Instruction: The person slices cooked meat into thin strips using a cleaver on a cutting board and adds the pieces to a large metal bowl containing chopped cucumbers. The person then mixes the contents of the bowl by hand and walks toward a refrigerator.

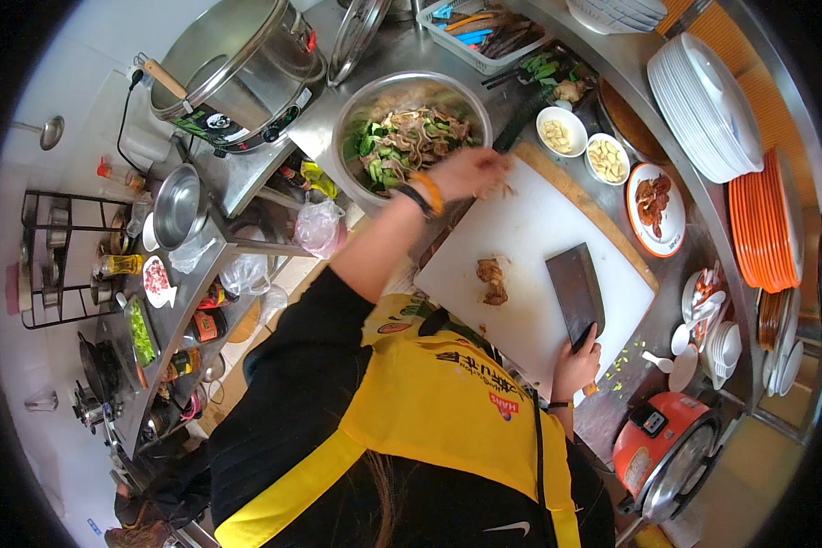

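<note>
My right hand (577,364) grips the handle of a cleaver (575,291), whose wide dark blade lies over the right part of a white cutting board (462,257). My left hand (476,171), blurred and with an orange band at the wrist, is above the board's far left corner, beside a steel bowl (485,116). Whether its fingers hold any scraps is unclear. Sliced meat mixed with chopped greens (411,147) fills the lower part of the bowl. Left of the blade, a brown piece of meat (493,281) rests on the board.
Beyond the board stand two bowls of garlic cloves (558,135) (606,159) and a plate of dark meat (652,202). A red rice cooker (647,438) is at the right. Stacked plates (702,109) line the shelf. A large steel pot (240,75) stands far left.
</note>
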A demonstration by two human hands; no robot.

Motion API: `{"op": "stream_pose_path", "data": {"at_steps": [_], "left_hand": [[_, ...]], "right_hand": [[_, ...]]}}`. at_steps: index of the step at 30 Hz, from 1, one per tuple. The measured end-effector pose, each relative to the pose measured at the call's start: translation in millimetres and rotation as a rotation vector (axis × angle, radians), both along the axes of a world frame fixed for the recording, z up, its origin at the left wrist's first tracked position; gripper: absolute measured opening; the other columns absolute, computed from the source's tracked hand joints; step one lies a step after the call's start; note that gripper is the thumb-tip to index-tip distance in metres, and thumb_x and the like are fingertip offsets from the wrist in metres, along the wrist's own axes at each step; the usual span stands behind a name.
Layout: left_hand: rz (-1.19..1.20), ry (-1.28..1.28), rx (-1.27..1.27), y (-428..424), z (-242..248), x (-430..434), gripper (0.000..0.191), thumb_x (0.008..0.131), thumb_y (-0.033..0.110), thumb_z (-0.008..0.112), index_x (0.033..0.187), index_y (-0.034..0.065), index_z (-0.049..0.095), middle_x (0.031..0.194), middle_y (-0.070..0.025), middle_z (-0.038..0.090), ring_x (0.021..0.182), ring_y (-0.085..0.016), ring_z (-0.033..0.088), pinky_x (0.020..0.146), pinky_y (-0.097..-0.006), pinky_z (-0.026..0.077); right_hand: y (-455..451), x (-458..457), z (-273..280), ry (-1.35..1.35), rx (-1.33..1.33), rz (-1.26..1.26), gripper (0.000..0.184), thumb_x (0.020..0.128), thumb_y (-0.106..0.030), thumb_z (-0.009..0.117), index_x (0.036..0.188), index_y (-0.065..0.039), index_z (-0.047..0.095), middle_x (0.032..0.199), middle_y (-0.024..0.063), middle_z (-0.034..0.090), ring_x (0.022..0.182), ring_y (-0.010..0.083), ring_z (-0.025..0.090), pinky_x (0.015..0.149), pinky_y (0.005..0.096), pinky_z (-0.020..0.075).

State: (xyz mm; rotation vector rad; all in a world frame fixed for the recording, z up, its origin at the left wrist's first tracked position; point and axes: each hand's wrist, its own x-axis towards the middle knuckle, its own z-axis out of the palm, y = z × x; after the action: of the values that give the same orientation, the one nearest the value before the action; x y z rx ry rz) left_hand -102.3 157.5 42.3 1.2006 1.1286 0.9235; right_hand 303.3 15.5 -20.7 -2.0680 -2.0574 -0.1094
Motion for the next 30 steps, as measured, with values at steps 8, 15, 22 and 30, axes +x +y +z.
{"op": "stream_pose_path", "data": {"at_steps": [8,15,22,30], "left_hand": [[0.578,0.804,-0.034,-16,-11,-163,0.018,0.085,0.013,0.064,0.100,0.0060,0.069,0.086,-0.0103,0.071,0.077,-0.020,0.066,0.071,-0.0344,0.054],[0.026,1.319,-0.065,-15,-62,-147,0.019,0.077,0.010,0.066,0.095,0.0111,0.071,0.102,-0.0124,0.066,0.105,-0.033,0.059,0.087,-0.0407,0.050],[0.175,0.936,0.422,1,-47,-96,0.031,0.086,0.024,0.063,0.113,0.0093,0.063,0.111,-0.0138,0.063,0.106,-0.034,0.058,0.090,-0.0420,0.048],[-0.073,1.158,-0.005,38,-51,-62,0.024,0.088,0.012,0.052,0.106,0.0083,0.067,0.104,-0.0156,0.067,0.091,-0.031,0.065,0.083,-0.0422,0.052]], "right_hand": [[5,-6,-2,-0.061,0.028,0.012,0.065,0.074,-0.017,0.061,0.137,-0.010,0.048,0.089,0.0118,0.057,0.079,0.0325,0.057,0.069,0.0432,0.0453],[9,-12,-5,-0.092,0.047,-0.003,0.067,0.073,-0.017,0.062,0.138,-0.013,0.048,0.088,0.0121,0.057,0.078,0.0326,0.057,0.069,0.0442,0.0461],[10,-18,-5,-0.133,0.033,-0.049,0.069,0.068,-0.017,0.063,0.136,-0.013,0.049,0.089,0.0114,0.058,0.080,0.0323,0.059,0.072,0.0437,0.0469],[10,-17,-5,-0.108,-0.002,-0.065,0.071,0.067,-0.016,0.068,0.135,-0.013,0.050,0.089,0.0118,0.059,0.081,0.0310,0.059,0.072,0.0431,0.0469]]}}
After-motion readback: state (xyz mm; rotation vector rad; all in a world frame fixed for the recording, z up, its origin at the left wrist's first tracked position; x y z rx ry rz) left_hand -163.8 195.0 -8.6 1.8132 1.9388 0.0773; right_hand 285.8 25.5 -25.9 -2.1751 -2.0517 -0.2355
